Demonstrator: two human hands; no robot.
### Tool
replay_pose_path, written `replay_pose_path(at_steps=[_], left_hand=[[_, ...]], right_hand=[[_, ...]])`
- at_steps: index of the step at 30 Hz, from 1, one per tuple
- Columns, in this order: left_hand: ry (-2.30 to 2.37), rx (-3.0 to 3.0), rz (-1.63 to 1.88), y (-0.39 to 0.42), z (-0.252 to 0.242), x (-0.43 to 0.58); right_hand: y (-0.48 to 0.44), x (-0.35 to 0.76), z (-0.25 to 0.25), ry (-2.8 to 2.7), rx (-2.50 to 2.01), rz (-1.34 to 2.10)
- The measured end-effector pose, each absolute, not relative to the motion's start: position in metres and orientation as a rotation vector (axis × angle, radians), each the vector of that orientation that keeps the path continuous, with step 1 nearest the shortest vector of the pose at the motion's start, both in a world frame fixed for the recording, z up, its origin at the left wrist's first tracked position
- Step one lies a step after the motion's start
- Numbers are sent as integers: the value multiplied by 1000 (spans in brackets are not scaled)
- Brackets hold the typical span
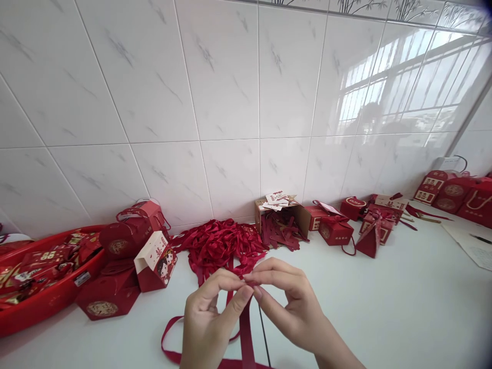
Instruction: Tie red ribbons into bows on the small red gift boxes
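Note:
A dark red ribbon hangs down from between my two hands and loops over the white table below. My left hand pinches it with thumb and index finger. Fingertip to fingertip with it, my right hand also pinches the ribbon at the same spot. The exact hold is partly hidden by the fingers. Just beyond my hands lies a large tangled heap of red ribbon, and some strands run from it toward my hands.
At the left stand a red basin of wrapped sweets and several red gift boxes. An open cardboard box with dark red strips sits against the tiled wall. More small red boxes line the right, with paper and a pen beyond.

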State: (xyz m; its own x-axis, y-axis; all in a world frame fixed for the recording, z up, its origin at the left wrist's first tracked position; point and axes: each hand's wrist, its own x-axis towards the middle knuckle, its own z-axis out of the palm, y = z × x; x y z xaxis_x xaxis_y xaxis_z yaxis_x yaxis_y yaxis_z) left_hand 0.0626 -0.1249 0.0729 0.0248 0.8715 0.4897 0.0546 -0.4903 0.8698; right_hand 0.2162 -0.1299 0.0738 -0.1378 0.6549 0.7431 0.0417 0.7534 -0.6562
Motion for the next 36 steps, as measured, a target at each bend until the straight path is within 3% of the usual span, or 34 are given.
replay_pose_path(at_steps=[7,18,36], left_hand=[[1023,1564,1594,-122,74,67],[1072,2146,1732,-117,69,62],[1171,2660,1751,-115,67,61]], right_hand=[[-127,211,72,-1585,-595,505],[-114,203,63,-1501,-642,69],[-111,198,58,-1490,-678,34]])
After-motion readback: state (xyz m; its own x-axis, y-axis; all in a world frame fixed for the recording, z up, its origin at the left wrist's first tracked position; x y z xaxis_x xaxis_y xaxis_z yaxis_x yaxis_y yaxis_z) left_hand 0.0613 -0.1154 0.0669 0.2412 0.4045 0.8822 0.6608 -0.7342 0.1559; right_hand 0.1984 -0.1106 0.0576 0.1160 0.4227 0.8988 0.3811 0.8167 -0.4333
